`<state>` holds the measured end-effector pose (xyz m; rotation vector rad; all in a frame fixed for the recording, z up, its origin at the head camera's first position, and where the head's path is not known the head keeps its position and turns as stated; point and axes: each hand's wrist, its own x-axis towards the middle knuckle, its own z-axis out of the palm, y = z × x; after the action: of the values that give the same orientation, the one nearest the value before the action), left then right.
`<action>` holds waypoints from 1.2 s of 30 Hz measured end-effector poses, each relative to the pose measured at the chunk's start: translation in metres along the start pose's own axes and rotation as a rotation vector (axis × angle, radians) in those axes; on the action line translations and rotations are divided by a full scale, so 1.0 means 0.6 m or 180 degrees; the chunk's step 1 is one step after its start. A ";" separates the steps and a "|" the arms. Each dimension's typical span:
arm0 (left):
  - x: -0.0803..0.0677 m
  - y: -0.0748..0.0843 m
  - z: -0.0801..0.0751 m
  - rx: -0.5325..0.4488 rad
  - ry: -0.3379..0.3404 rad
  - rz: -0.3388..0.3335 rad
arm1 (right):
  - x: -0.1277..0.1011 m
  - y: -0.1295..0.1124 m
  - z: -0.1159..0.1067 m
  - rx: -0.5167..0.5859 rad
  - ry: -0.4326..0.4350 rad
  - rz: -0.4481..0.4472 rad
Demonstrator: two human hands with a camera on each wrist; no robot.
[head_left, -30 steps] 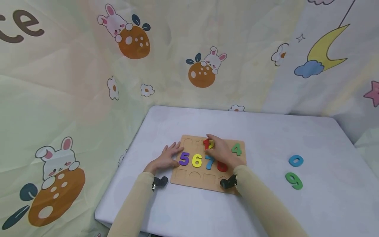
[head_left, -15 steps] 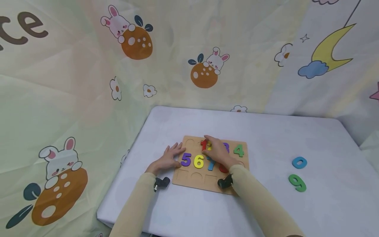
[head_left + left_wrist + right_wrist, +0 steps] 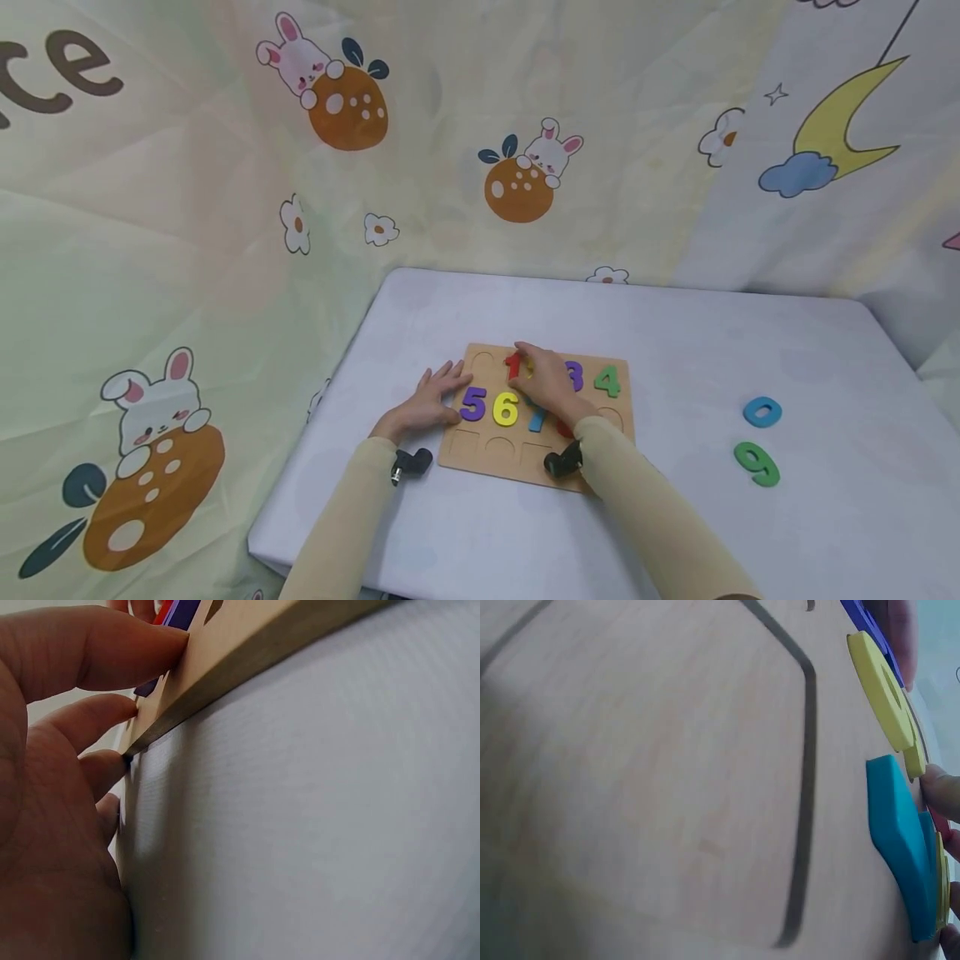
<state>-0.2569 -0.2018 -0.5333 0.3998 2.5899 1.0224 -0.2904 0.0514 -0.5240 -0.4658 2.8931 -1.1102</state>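
- Wooden number board (image 3: 615, 429) is set mid-desk, with 5 (image 3: 473, 403), 6 (image 3: 506, 408), 3 (image 3: 575, 375), 4 (image 3: 607, 381) seated.
- Left hand (image 3: 423, 404) is laid flat, fingers (image 3: 97, 652) straight against the board's left edge.
- Right hand (image 3: 551, 385) is spread over the red 1 (image 3: 513, 365); grip can't be told.
- Loose 0 (image 3: 762, 412) and 9 (image 3: 757, 463) are left on the white desk (image 3: 675, 333); cartoon bunny sheets (image 3: 187, 208) are hung behind.

Blue 0 (image 3: 762, 412) loose on the table (image 3: 675, 333), well off to my right of the board. Green 9 (image 3: 757, 463) just beside it, on the near side, not touching. Table covered in pale lavender cloth. Backdrop: cream fabric with bunny-on-orange prints (image 3: 517, 171) and small flowers. To the right, a pale sheet with yellow moon (image 3: 832, 112) and blue cloud.
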 end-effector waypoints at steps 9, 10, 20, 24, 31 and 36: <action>-0.001 0.002 0.001 0.0017 -0.0035 -0.0016 | -0.004 -0.001 0.005 -0.0001 0.0012 0.0097; -0.001 0.002 0.001 0.0016 -0.0039 -0.0014 | -0.004 -0.001 0.006 -0.0014 0.0013 0.0111; 0.003 0.001 0.005 0.0058 -0.0069 0.0035 | -0.007 0.005 0.009 -0.0130 0.0021 0.0088; 0.003 0.003 0.006 0.0057 -0.0072 0.0047 | -0.010 0.012 0.008 -0.0067 -0.0051 0.0102; 0.002 0.005 0.003 0.0080 -0.0050 0.0006 | -0.011 0.021 -0.009 0.0145 -0.0095 0.0194; 0.002 0.005 0.000 0.0021 -0.0031 -0.0020 | -0.013 0.023 -0.029 0.0074 -0.0030 0.0248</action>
<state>-0.2574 -0.1993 -0.5312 0.3971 2.5849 1.0079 -0.2885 0.0748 -0.5206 -0.3535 2.8600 -1.1260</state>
